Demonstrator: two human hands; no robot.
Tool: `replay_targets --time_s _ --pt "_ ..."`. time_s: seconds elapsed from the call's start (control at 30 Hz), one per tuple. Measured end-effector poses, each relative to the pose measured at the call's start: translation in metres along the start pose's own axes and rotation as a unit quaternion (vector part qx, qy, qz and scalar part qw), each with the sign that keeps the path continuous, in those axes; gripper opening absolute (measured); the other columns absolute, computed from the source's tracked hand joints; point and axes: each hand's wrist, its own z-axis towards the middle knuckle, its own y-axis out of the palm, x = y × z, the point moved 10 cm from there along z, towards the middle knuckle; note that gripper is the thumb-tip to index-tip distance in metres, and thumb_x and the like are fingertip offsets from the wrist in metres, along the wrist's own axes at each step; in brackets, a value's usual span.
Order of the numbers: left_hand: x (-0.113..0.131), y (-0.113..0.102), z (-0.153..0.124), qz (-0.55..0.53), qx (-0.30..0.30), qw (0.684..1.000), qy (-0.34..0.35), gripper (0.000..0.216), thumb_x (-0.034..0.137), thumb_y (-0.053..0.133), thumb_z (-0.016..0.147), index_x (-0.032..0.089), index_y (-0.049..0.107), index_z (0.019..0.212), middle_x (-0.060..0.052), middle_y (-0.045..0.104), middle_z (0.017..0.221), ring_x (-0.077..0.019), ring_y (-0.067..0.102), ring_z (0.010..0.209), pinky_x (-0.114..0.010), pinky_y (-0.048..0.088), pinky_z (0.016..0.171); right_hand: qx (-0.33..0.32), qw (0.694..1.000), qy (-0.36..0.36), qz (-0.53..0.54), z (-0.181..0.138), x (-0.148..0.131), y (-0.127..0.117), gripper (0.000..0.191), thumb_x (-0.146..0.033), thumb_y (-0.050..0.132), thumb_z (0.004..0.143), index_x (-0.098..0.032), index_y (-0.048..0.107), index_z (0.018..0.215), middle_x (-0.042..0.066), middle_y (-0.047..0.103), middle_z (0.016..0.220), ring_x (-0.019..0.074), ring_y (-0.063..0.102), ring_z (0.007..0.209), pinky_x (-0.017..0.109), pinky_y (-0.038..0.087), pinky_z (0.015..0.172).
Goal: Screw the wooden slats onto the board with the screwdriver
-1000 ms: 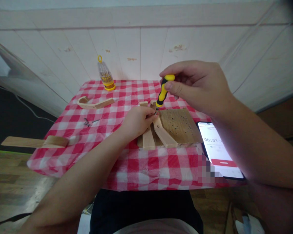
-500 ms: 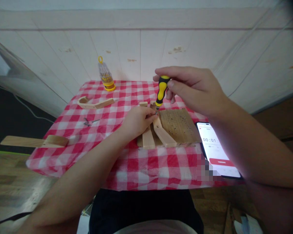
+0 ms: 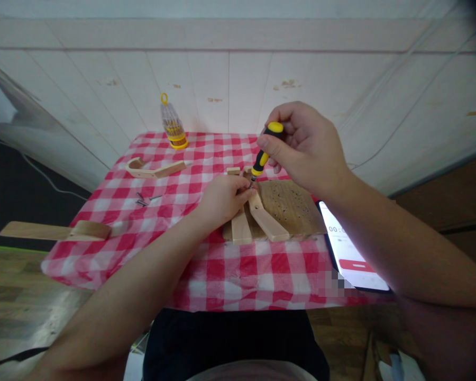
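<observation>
Both hands are half curled: the right hand (image 3: 311, 151) has its fingers closed round a screwdriver (image 3: 261, 160), while the left hand (image 3: 224, 194) bunches its fingertips at the tool's tip, what they pinch being hidden. On the table (image 3: 254, 275), a wooden board (image 3: 291, 203) lies towards the right edge, beside a phone (image 3: 359, 248) at the near right corner and beneath two wooden pieces (image 3: 269, 221); a clear case (image 3: 173, 126) stands by the far edge, and screws (image 3: 142, 201) lie towards the left.

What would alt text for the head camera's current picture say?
A right hand holds a yellow-and-black screwdriver, tip down over a pale wooden piece on a brown, hole-marked board, with the left hand by the tip. The red-checked tablecloth also bears small metal pieces and a lit phone.
</observation>
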Motion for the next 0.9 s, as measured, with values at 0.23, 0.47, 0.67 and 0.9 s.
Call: replay_targets --time_s 0.23,0.47,0.67,0.9 --pt "0.0 0.002 0.0 0.01 -0.006 1.0 0.0 0.027 0.025 0.06 0.088 0.015 0.062 0.064 -0.001 0.056 0.065 -0.0119 0.049 0.063 -0.027 0.031 0.058 -0.035 0.993 -0.052 -0.104 0.002 -0.023 -0.002 0.02 -0.044 0.063 0.088 -0.026 0.067 0.096 -0.001 0.065 0.08 0.0136 0.062 0.07 0.028 0.05 0.063" --pt "-0.001 0.001 0.001 0.014 -0.009 1.0 -0.009 0.028 0.026 0.06 0.088 0.015 0.061 0.062 -0.002 0.059 0.07 -0.0125 0.051 0.066 -0.027 0.034 0.06 -0.054 0.977 -0.099 -0.179 -0.002 -0.043 0.003 0.015 -0.039 0.06 0.091 -0.026 0.067 0.09 -0.001 0.066 0.077 0.0156 0.064 0.075 0.03 0.049 0.073" --pt "-0.001 0.001 0.001 0.01 -0.011 1.0 -0.019 0.026 0.024 0.059 0.088 0.015 0.065 0.064 -0.002 0.06 0.07 -0.0119 0.051 0.064 -0.027 0.034 0.059 -0.047 0.975 -0.093 -0.196 -0.001 -0.038 0.002 0.016 -0.037 0.056 0.093 -0.025 0.065 0.089 -0.002 0.064 0.076 0.0148 0.063 0.073 0.03 0.048 0.071" --pt "0.002 0.004 0.001 0.001 -0.031 0.999 -0.009 0.022 0.021 0.057 0.088 0.016 0.069 0.07 -0.001 0.064 0.07 -0.0131 0.054 0.066 -0.027 0.036 0.061 -0.043 0.972 -0.095 -0.213 -0.002 -0.039 0.001 0.021 -0.043 0.053 0.094 -0.025 0.065 0.095 0.0 0.068 0.082 0.0161 0.065 0.077 0.03 0.05 0.072"
